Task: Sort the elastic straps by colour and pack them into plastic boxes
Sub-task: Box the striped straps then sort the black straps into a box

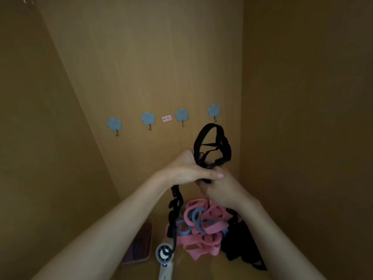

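A black elastic strap (212, 146) is held up in front of the wooden back wall, looped above my hands. My left hand (187, 170) grips it from the left, and my right hand (220, 186) grips it just below and to the right; the two hands touch. One end of the black strap hangs down from my left hand toward the shelf. Below lies a tangle of pink straps (203, 229) with grey-blue straps (196, 217) woven through it. More black straps (238, 245) lie to its right, partly hidden by my right forearm.
A small white hand-held fan (165, 257) lies at the front. A phone (141, 245) lies to its left under my left forearm. Several blue flower-shaped hooks (148, 118) and a small label (166, 118) are on the back wall. Wooden side walls close in left and right.
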Demonstrator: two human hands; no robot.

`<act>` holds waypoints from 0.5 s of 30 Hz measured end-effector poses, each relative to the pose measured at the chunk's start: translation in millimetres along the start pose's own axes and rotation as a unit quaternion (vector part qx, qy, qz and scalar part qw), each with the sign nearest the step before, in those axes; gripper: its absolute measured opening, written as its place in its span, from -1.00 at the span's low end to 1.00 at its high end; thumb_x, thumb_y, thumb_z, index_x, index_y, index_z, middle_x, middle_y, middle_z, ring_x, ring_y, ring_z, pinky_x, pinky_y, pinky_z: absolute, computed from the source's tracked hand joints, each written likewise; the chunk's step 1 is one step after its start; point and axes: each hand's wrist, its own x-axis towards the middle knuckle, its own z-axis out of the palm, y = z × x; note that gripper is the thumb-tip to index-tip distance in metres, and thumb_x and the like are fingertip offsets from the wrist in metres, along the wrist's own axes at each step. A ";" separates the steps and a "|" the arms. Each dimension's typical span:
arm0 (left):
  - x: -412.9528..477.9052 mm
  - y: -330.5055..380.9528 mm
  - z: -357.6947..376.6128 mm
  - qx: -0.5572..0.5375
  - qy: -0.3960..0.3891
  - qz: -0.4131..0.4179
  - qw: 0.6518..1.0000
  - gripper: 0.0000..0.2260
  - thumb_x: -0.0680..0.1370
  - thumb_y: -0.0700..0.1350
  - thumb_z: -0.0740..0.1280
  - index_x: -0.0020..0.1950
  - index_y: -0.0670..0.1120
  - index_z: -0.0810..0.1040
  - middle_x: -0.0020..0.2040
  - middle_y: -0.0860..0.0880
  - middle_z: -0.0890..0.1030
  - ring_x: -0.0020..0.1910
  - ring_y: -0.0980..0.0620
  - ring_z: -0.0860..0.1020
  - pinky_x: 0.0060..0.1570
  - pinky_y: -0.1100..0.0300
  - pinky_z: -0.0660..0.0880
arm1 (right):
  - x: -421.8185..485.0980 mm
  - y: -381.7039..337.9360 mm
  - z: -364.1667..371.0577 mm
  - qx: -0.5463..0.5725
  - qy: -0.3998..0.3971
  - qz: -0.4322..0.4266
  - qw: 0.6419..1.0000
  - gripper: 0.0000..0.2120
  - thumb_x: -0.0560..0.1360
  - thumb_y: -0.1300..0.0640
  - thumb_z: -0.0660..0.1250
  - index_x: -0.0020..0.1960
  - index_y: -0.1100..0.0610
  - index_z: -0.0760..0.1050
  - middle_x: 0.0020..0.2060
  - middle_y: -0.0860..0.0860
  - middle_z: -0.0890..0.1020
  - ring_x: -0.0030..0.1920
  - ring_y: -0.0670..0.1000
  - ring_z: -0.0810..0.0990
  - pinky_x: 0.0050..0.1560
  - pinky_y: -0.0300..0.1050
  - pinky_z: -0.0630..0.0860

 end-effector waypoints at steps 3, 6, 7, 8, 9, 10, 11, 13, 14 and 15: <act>2.4 -7.6 3.3 0.012 -0.005 0.028 1.000 -0.71 0.53 -0.03 0.49 -0.11 -0.26 0.62 -0.25 -0.12 0.62 -0.27 -0.03 0.57 -0.20 0.16 0.47 | -3.2 2.8 -0.4 -0.003 -0.028 -0.015 0.999 -0.91 0.61 0.09 0.32 -0.02 -0.11 0.52 -0.19 -0.23 0.61 -0.17 -0.22 0.58 -0.21 -0.31 0.44; 8.0 -16.1 1.4 0.014 0.028 0.022 0.999 -0.64 0.59 0.01 0.41 -0.18 -0.29 0.58 -0.25 -0.13 0.56 -0.28 -0.16 0.50 -0.14 0.12 0.38 | -5.7 12.5 -1.3 0.045 -0.054 0.058 0.996 -0.71 0.60 0.08 0.35 -0.28 -0.01 0.40 -0.49 -0.16 0.43 -0.45 -0.12 0.39 -0.37 -0.24 0.28; 8.9 -16.6 0.1 0.004 0.039 0.026 0.999 -0.67 0.59 0.01 0.40 -0.12 -0.28 0.65 -0.16 -0.06 0.64 -0.21 -0.07 0.55 -0.05 0.10 0.43 | -5.8 16.9 -2.9 0.065 -0.062 0.098 0.991 -0.65 0.60 0.08 0.36 -0.32 0.04 0.35 -0.52 -0.15 0.36 -0.47 -0.09 0.34 -0.39 -0.20 0.25; 9.2 -16.5 -1.6 -0.010 0.052 0.024 0.998 -0.72 0.60 0.00 0.39 -0.09 -0.22 0.70 -0.03 0.01 0.69 -0.08 -0.08 0.63 0.05 0.11 0.49 | -6.2 21.2 -5.0 0.074 -0.071 0.137 0.985 -0.63 0.59 0.08 0.36 -0.34 0.06 0.31 -0.52 -0.13 0.33 -0.48 -0.08 0.31 -0.41 -0.19 0.24; 8.9 -15.5 -4.1 -0.022 0.063 0.013 0.998 -0.76 0.60 -0.01 0.40 -0.09 -0.16 0.73 -0.02 0.05 0.69 -0.08 -0.09 0.63 0.08 0.11 0.54 | -6.7 27.8 -6.3 0.071 -0.081 0.169 0.980 -0.62 0.58 0.07 0.36 -0.34 0.06 0.30 -0.51 -0.12 0.32 -0.48 -0.08 0.29 -0.43 -0.20 0.23; 8.5 -15.1 -7.0 -0.033 0.074 -0.001 0.997 -0.77 0.60 0.00 0.40 -0.10 -0.13 0.74 -0.12 0.13 0.65 -0.16 -0.15 0.58 -0.07 0.14 0.57 | -7.0 34.3 -6.5 0.064 -0.088 0.197 0.974 -0.63 0.58 0.06 0.37 -0.33 0.07 0.31 -0.49 -0.10 0.33 -0.48 -0.07 0.29 -0.45 -0.20 0.22; 8.3 -15.7 -10.5 -0.044 0.077 -0.011 0.996 -0.76 0.59 0.02 0.40 -0.12 -0.11 0.74 -0.28 0.16 0.58 -0.38 -0.05 0.48 -0.33 0.20 0.49 | -7.6 42.3 -5.8 0.064 -0.095 0.221 0.969 -0.64 0.57 0.05 0.38 -0.32 0.09 0.34 -0.47 -0.07 0.36 -0.47 -0.07 0.31 -0.45 -0.22 0.23; 9.7 -17.7 -15.9 -0.071 0.065 -0.019 0.995 -0.74 0.58 0.05 0.41 -0.12 -0.12 0.74 -0.33 0.04 0.49 -0.49 0.07 0.26 -0.49 0.26 0.20 | -7.1 60.8 -1.9 0.078 -0.087 0.263 0.958 -0.71 0.55 0.07 0.41 -0.29 0.11 0.44 -0.42 -0.05 0.45 -0.43 -0.08 0.41 -0.43 -0.25 0.31; 9.8 -18.3 -16.9 -0.085 0.056 -0.022 0.995 -0.73 0.58 0.05 0.41 -0.10 -0.13 0.74 -0.31 -0.01 0.47 -0.49 0.09 0.22 -0.49 0.27 0.14 | -7.4 69.0 0.0 0.074 -0.083 0.281 0.953 -0.77 0.54 0.09 0.42 -0.25 0.13 0.50 -0.38 -0.05 0.49 -0.37 -0.08 0.45 -0.39 -0.24 0.35; 10.5 -19.5 -17.6 -0.096 0.046 -0.023 0.994 -0.73 0.59 0.05 0.40 -0.08 -0.14 0.74 -0.31 -0.02 0.45 -0.50 0.10 0.21 -0.49 0.27 0.11 | -7.3 78.9 2.0 0.057 -0.084 0.294 0.950 -0.83 0.54 0.11 0.42 -0.17 0.15 0.53 -0.34 -0.04 0.50 -0.31 -0.08 0.46 -0.35 -0.23 0.37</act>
